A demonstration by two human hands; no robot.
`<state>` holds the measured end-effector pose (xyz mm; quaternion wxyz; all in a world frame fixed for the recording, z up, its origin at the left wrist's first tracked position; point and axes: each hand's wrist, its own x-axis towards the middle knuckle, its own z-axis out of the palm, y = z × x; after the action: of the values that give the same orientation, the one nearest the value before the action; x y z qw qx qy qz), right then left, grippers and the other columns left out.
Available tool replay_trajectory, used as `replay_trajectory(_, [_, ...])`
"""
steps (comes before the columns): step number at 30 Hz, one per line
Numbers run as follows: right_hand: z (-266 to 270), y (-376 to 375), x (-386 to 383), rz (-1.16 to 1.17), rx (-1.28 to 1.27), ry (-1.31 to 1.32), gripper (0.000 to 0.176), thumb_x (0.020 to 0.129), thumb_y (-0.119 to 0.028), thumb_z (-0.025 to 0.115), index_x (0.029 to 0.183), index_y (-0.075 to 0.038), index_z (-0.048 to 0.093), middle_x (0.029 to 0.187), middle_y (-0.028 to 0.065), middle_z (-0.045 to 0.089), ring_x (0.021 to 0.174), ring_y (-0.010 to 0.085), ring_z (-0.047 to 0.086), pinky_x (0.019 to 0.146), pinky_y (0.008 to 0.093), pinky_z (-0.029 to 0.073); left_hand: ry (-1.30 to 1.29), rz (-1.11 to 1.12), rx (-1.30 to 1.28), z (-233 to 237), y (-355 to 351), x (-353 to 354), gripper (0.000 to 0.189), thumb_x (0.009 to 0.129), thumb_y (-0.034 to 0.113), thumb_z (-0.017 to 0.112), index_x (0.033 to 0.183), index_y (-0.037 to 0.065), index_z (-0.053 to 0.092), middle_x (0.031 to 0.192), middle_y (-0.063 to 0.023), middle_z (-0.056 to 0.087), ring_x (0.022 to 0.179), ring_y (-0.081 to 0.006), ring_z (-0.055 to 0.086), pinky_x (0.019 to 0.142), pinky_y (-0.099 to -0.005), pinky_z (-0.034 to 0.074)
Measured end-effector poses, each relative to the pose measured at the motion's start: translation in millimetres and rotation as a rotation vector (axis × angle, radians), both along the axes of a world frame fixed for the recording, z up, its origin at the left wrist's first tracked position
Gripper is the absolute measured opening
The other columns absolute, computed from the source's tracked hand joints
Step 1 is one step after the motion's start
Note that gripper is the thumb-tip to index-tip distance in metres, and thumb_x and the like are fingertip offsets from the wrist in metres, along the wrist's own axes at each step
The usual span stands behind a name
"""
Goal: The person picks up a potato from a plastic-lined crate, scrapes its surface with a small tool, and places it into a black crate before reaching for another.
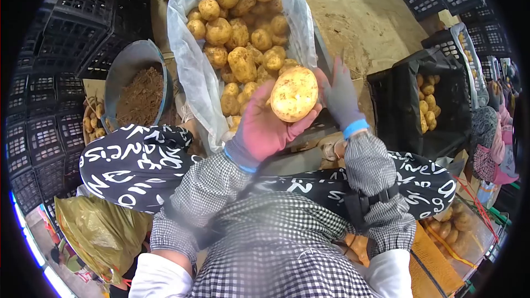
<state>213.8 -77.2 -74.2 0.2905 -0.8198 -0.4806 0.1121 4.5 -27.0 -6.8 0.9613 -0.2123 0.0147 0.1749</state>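
Observation:
A large yellow potato [295,94] with specks of soil lies in the pink-palmed glove of my left hand [264,127], palm up with fingers and thumb about it. Just right of the potato is my right hand [341,99] in a grey glove with a blue cuff, fingers stretched out and pointing away from me. Below both hands, a crate lined with a whitish plastic sheet [190,72] holds many potatoes [241,65], some smeared with soil. The held potato overlaps the near right part of that pile in this view.
A bucket [110,91] with brown soil [144,99] stands left of the crate. On the right is a black-lined crate [386,96] with more potatoes [427,102]. Black crates [72,33] are stacked at the left. A bag of potatoes [455,223] sits at lower right.

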Motion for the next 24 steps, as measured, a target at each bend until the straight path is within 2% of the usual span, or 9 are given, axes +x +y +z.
replay_trajectory(3, [7,35,21,0.032,-0.222,0.021,0.057,0.097,-0.037,0.059,0.136,0.003,0.048,0.121,0.0246,0.062,0.115,0.0386,0.059,0.098,0.0422,0.046,0.033,-0.015,-0.017,1,2,-4,0.057,0.099,0.041,0.054,0.143,0.006,0.044,0.142,-0.0198,0.050,0.129,-0.0437,0.048,0.111,-0.0519,0.042])
replay_trajectory(6, [10,41,48,0.258,-0.146,0.442,0.060,0.099,-0.043,0.052,0.129,0.009,0.050,0.119,0.0308,0.059,0.113,0.0452,0.056,0.097,0.0474,0.046,0.054,-0.010,0.003,6,4,-6,0.058,0.099,0.042,0.054,0.144,0.007,0.044,0.141,-0.0196,0.050,0.127,-0.0419,0.050,0.108,-0.0511,0.046])
replay_trajectory(9, [-107,11,118,0.349,0.017,-0.327,0.051,0.100,-0.037,0.051,0.129,0.005,0.053,0.113,0.0253,0.064,0.099,0.0424,0.062,0.090,0.0455,0.049,0.059,-0.034,-0.027,9,7,-11,0.058,0.099,0.043,0.053,0.144,0.008,0.044,0.139,-0.0191,0.051,0.125,-0.0405,0.051,0.103,-0.0506,0.050])
replay_trajectory(12, [-89,-11,130,-0.039,-0.234,0.049,0.043,0.101,-0.028,0.055,0.133,0.000,0.058,0.114,0.0141,0.068,0.096,0.0172,0.067,0.083,0.0307,0.053,0.105,0.010,0.024,8,9,-16,0.058,0.099,0.044,0.053,0.143,0.008,0.045,0.137,-0.0184,0.052,0.122,-0.0400,0.053,0.100,-0.0506,0.052])
replay_trajectory(15, [1,-20,87,-0.219,0.040,0.628,0.044,0.100,-0.031,0.058,0.132,0.000,0.059,0.110,0.0089,0.068,0.082,0.0146,0.067,0.073,0.0276,0.055,0.478,0.138,0.425,23,7,-9,0.054,0.100,0.038,0.054,0.141,0.008,0.037,0.137,-0.0179,0.050,0.121,-0.0374,0.055,0.097,-0.0490,0.054])
replay_trajectory(17, [93,-31,18,-0.098,0.004,1.074,0.051,0.099,-0.035,0.060,0.136,-0.001,0.054,0.109,0.0077,0.067,0.081,0.0146,0.066,0.072,0.0288,0.055,0.671,0.172,0.682,35,3,2,0.051,0.100,0.036,0.053,0.139,0.009,0.033,0.136,-0.0174,0.049,0.121,-0.0352,0.055,0.097,-0.0488,0.054])
replay_trajectory(20, [110,-45,-39,0.199,-0.057,1.246,0.058,0.095,-0.027,0.062,0.143,0.000,0.043,0.117,0.0102,0.063,0.089,0.0157,0.066,0.072,0.0300,0.057,0.835,0.270,0.884,24,-2,9,0.044,0.102,0.038,0.052,0.131,0.009,0.038,0.128,-0.0143,0.053,0.114,-0.0248,0.058,0.091,-0.0417,0.055])
replay_trajectory(21, [106,-46,-50,0.131,0.028,1.310,0.057,0.095,-0.029,0.062,0.142,-0.001,0.045,0.117,0.0097,0.064,0.090,0.0155,0.066,0.072,0.0294,0.056,0.960,0.352,1.229,23,-2,14,0.043,0.102,0.040,0.052,0.129,0.007,0.042,0.125,-0.0131,0.055,0.110,-0.0212,0.058,0.090,-0.0374,0.054])
replay_trajectory(24, [104,-49,-45,-0.091,0.158,1.515,0.052,0.096,-0.036,0.060,0.137,-0.006,0.050,0.117,0.0085,0.065,0.090,0.0177,0.067,0.069,0.0294,0.055,1.099,0.347,1.619,25,14,22,0.042,0.101,0.038,0.054,0.125,0.004,0.051,0.118,-0.0105,0.059,0.109,-0.0151,0.055,0.093,-0.0287,0.046])
